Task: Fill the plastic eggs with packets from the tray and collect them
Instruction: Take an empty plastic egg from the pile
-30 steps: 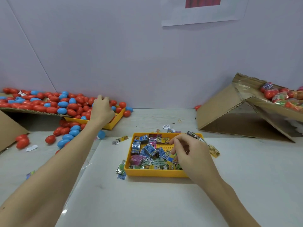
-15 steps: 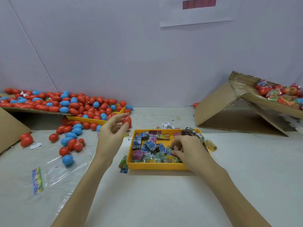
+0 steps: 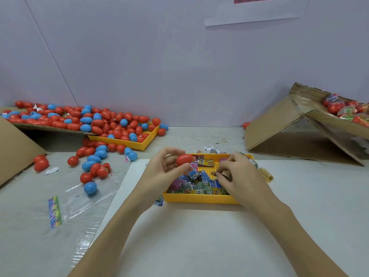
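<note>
**Inspector:** Progress first. A large stock of red and blue eggs [image 3: 103,124] lies at the far left of the tabletop, spilling over a cardboard flap and a second yellow tray [image 3: 143,143], with strays loose on the tabletop in front of it. Whether those are filled, I cannot tell. At the far right edge, a cardboard box [image 3: 299,132] holds wrapped items and red eggs; I judge that to be your collection point.

**Operator:** And the one in hand?

**Inspector:** Your left hand [image 3: 165,168] pinches a red egg [image 3: 184,159] between thumb and fingertips, held over the far left corner of the packet tray [image 3: 199,198]. The egg looks closed; no seam gap shows.

**Operator:** My right?

**Inspector:** Your right hand [image 3: 239,176] is curled down into the tray, fingertips pinching a small packet [image 3: 225,173] near the tray's middle. The egg sits just left of that hand, apart from the packet, with more loose packets between them.

**Operator:** So what remains?

**Inspector:** In my judgement, nearly all of this cycle: open the egg, load the packet, close it, carry it to the box. The tray is well stocked and the pile is large, so the job overall looks far from finished.
</note>
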{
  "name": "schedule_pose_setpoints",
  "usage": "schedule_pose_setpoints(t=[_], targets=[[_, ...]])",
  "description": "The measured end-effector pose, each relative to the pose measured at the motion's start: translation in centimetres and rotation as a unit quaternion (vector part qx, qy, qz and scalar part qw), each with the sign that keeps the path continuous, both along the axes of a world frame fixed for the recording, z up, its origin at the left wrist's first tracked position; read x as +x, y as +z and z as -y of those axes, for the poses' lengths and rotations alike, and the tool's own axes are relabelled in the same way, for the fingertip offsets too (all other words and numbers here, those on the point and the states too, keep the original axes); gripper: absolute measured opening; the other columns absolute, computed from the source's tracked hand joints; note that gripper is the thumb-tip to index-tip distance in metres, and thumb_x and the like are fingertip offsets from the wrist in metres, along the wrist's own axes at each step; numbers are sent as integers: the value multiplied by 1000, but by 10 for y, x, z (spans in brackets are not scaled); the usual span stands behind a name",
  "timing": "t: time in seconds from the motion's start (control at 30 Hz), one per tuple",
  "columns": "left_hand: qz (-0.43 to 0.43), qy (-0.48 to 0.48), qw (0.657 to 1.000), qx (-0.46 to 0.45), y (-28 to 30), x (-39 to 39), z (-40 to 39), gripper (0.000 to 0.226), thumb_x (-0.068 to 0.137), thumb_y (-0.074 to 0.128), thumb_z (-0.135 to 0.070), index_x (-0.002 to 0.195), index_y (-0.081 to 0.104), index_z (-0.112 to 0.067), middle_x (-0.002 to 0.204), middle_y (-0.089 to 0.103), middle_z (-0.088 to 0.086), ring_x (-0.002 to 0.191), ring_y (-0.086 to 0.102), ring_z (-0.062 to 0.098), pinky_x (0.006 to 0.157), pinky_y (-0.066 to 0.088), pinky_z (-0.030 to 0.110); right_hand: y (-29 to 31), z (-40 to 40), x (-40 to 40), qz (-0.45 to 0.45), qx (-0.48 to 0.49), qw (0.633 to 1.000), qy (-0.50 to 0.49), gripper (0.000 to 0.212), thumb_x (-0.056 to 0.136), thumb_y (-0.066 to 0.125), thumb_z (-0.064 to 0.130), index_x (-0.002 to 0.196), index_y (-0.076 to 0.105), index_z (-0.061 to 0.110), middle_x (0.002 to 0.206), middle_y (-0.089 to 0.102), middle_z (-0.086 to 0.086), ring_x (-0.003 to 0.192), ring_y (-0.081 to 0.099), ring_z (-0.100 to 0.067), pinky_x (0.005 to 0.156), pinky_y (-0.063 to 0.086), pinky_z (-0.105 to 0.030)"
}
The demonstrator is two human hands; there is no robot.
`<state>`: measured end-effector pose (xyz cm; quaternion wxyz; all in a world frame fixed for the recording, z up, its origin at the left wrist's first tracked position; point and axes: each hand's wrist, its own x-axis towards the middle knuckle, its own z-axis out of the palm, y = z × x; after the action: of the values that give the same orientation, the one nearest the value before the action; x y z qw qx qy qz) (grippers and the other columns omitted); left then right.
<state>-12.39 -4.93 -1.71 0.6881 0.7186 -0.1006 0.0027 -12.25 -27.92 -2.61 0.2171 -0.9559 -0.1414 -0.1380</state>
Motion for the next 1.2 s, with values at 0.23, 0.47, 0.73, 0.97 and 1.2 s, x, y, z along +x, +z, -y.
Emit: schedule_pose_setpoints(t=[0.23, 0.47, 0.73, 0.97, 1.2], targets=[[50, -64, 996, 33, 0, -7, 6, 30, 102, 61, -15, 129, 69, -25, 101, 72, -2, 86, 69, 11, 81, 54, 21, 2, -3, 1, 45, 64, 997, 8, 15, 101, 58, 17, 100, 72, 12, 93, 67, 0, 85, 58, -13, 80, 49, -29], [44, -5, 998, 45, 4, -12, 17, 36, 98, 49, -49, 94, 72, -22, 69, 58, 3, 59, 53, 11, 55, 45, 22, 3, -6, -5, 10, 136, 989, 48, 10, 91, 73, 13, 96, 77, 20, 87, 71, 10, 82, 65, -2, 75, 49, -12], [99, -7, 993, 69, 0, -12, 18, 25, 94, 73, -14, 117, 71, -26, 104, 74, -4, 97, 73, 16, 79, 58, 23, 5, -12, -6, -20, 316, 948, 32, 21, 93, 74, 29, 73, 74, 23, 63, 67, 9, 60, 59, -2, 60, 42, -13], [92, -14, 991, 98, -1, -17, 24, 35, 102, 61, -23, 135, 59, -34, 102, 69, -11, 93, 69, 8, 72, 53, 20, 9, -14, -10, -74, 348, 931, 82, 19, 98, 67, 25, 83, 77, 19, 68, 69, 3, 63, 62, -8, 64, 49, -21], [201, 24, 969, 140, 1, -16, 21, 20, 90, 79, -16, 107, 76, -25, 100, 72, -9, 98, 69, 19, 84, 57, 30, 13, -17, -13, -165, 440, 875, 120, 14, 100, 64, 21, 97, 78, 18, 69, 64, 4, 65, 55, -13, 63, 47, -25]])
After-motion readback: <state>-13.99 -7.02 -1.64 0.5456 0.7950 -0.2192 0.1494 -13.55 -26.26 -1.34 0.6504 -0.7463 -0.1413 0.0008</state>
